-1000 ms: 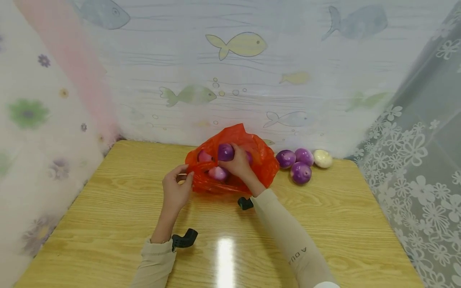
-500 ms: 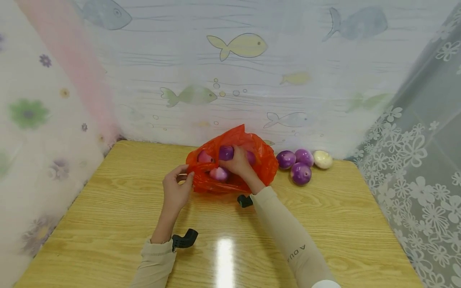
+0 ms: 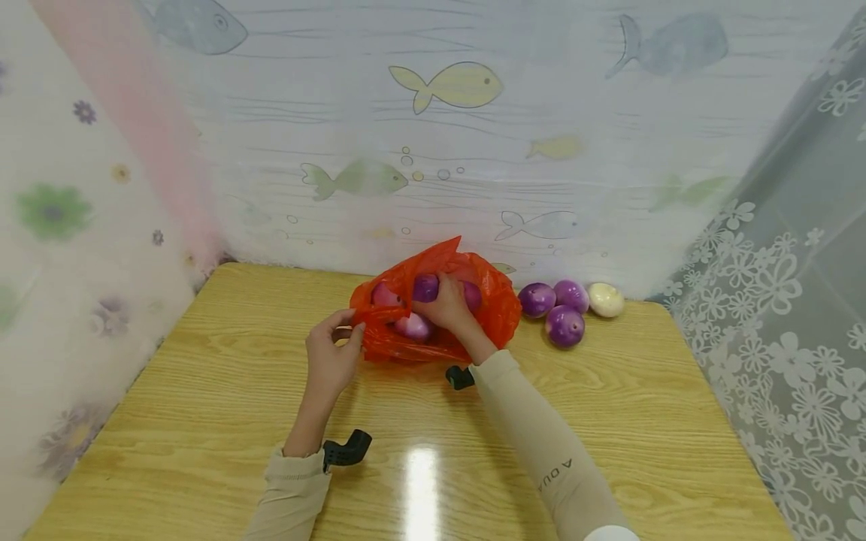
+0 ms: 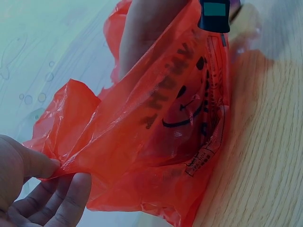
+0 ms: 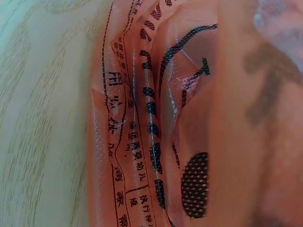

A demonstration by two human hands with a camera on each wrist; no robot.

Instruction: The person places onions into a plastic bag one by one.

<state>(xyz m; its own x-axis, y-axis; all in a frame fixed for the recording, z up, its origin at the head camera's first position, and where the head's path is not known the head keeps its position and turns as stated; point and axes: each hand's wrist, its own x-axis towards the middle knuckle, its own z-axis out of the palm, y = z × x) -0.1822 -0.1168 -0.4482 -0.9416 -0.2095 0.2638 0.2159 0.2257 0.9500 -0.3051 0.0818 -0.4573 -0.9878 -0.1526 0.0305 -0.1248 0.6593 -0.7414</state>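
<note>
Across the upper part of the frame we see a pale wall covering (image 3: 271, 143) printed with fish. Below it, a wood-grain table (image 3: 196, 406) spreads over the lower half. Near the middle of the frame, on the table, sits a red plastic bag (image 3: 406, 352), its mouth open; in the left wrist view we make out dark lettering and a smiling face on its side. At the bag's left edge, the left hand (image 3: 333, 355) pinches the plastic between thumb and fingers. The right hand (image 3: 452, 306) is inside the bag, its thumb and fingers gripping a purple ball (image 3: 425, 288); some fingertips are hidden from us. Just below that, still within the bag, we spot a pinkish ball (image 3: 413, 327). Right of centre, outside the bag, three violet balls (image 3: 565, 326) cluster, with a cream ball (image 3: 606, 300) just beside them.
</note>
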